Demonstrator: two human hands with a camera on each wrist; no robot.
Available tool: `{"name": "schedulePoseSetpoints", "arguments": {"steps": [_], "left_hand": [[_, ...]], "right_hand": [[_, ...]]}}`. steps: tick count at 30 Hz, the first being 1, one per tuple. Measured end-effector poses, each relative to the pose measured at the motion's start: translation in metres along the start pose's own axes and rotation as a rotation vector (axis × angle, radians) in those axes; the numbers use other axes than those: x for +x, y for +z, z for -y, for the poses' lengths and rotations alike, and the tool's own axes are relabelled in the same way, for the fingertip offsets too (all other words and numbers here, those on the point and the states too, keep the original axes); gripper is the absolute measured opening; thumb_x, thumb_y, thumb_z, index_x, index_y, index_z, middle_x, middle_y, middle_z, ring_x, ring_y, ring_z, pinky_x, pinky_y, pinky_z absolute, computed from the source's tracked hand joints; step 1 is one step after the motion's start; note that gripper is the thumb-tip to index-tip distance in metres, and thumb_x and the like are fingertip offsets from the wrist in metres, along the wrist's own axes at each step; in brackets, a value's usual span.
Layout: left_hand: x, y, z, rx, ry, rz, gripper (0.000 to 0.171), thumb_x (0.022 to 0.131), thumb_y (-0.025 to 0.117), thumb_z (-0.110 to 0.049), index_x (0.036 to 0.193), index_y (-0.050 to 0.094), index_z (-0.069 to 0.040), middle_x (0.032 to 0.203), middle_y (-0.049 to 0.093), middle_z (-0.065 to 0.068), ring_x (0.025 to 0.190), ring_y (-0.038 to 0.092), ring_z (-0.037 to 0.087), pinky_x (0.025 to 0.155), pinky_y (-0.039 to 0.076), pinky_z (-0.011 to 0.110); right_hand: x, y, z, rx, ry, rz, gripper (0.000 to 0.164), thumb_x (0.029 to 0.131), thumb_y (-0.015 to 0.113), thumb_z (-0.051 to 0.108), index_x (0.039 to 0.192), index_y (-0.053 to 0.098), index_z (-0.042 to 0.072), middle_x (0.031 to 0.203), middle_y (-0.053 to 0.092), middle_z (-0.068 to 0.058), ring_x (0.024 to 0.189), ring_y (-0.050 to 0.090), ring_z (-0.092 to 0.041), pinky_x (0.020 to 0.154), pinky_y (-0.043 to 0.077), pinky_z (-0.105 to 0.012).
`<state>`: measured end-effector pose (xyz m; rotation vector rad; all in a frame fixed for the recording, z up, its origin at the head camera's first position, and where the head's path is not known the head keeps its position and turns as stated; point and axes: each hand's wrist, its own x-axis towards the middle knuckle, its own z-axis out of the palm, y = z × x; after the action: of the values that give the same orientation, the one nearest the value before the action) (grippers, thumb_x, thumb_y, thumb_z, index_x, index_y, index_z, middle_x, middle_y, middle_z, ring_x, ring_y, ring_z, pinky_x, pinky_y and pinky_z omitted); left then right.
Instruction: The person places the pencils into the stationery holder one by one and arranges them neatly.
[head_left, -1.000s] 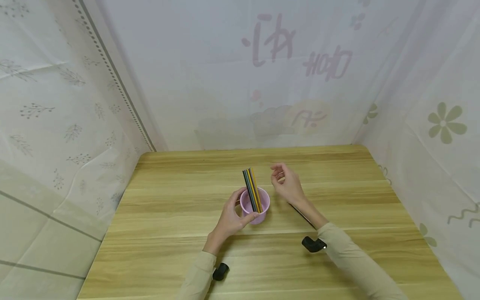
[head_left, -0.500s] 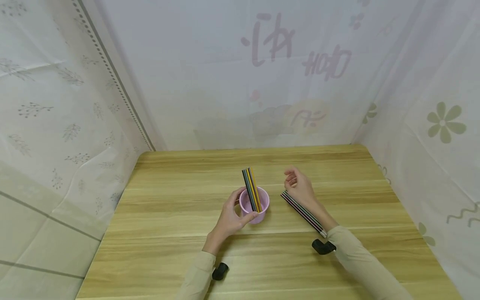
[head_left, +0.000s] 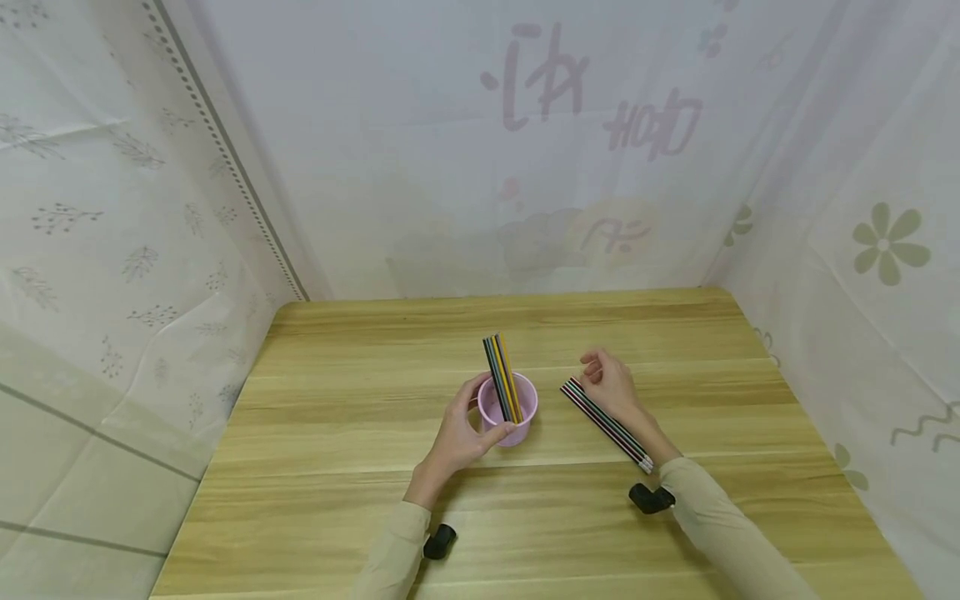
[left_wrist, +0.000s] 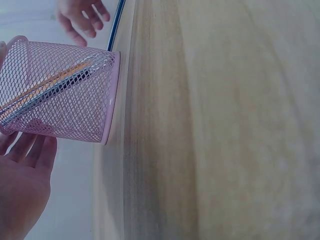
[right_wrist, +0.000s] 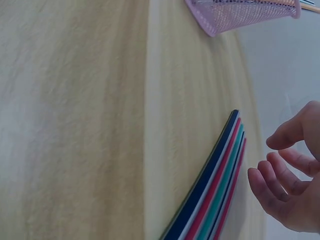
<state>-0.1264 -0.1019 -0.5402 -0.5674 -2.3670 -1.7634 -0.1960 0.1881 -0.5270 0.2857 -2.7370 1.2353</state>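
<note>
My left hand (head_left: pixel 459 435) grips a pink mesh pen cup (head_left: pixel 529 417), thumb at the near side of the rim and fingers round the far side. Several pencils (head_left: pixel 501 371), dark, grey-blue and yellow-orange, lean inside it. In the left wrist view the cup's mesh wall (left_wrist: pixel 75 117) shows the pencils slanting within. My right hand (head_left: pixel 613 390) holds nothing, its fingers loosely bent just above the far ends of a row of striped pencils (head_left: pixel 606 427). Those lie side by side on the table, dark, red and green, as the right wrist view also shows.
A wood-grain table (head_left: pixel 315 467) stands against patterned cloth hangings (head_left: pixel 420 167) at the back and both sides. Black wrist cameras (head_left: pixel 440 542) sit by both sleeves. The cup stands left of the loose pencils.
My right hand has moved right and slightly nearer, away from the cup to the loose pencils, more of which now show. My left hand keeps its grip on the cup.
</note>
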Motion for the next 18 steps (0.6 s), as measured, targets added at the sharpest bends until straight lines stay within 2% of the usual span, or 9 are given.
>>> {"name": "schedulePoseSetpoints", "arguments": {"steps": [6, 13, 18], "left_hand": [[0.000, 0.000, 0.000, 0.003, 0.007, 0.004, 0.084, 0.077, 0.089, -0.019, 0.148, 0.045, -0.009, 0.142, 0.057, 0.012, 0.127, 0.058, 0.031, 0.106, 0.052, 0.052], [0.000, 0.000, 0.002, 0.002, 0.031, -0.004, 0.083, 0.078, 0.088, -0.019, 0.149, 0.045, -0.008, 0.140, 0.058, 0.014, 0.126, 0.059, 0.034, 0.105, 0.052, 0.052], [0.000, 0.000, 0.003, 0.013, 0.017, 0.000, 0.084, 0.078, 0.088, -0.020, 0.149, 0.045, -0.009, 0.141, 0.057, 0.011, 0.127, 0.059, 0.030, 0.106, 0.052, 0.047]], "right_hand": [[-0.005, 0.001, -0.007, -0.062, 0.019, 0.040, 0.024, 0.082, 0.068, -0.005, 0.106, 0.064, -0.004, 0.085, 0.068, -0.014, 0.074, 0.063, -0.020, 0.065, 0.051, -0.024], [-0.007, 0.001, -0.010, -0.088, 0.022, 0.073, 0.023, 0.082, 0.066, -0.007, 0.104, 0.064, -0.003, 0.087, 0.067, -0.014, 0.076, 0.063, -0.021, 0.066, 0.052, -0.028], [-0.006, 0.001, -0.012, -0.135, 0.027, 0.097, 0.023, 0.081, 0.064, -0.007, 0.104, 0.065, -0.002, 0.087, 0.066, -0.012, 0.077, 0.062, -0.022, 0.067, 0.052, -0.033]]}}
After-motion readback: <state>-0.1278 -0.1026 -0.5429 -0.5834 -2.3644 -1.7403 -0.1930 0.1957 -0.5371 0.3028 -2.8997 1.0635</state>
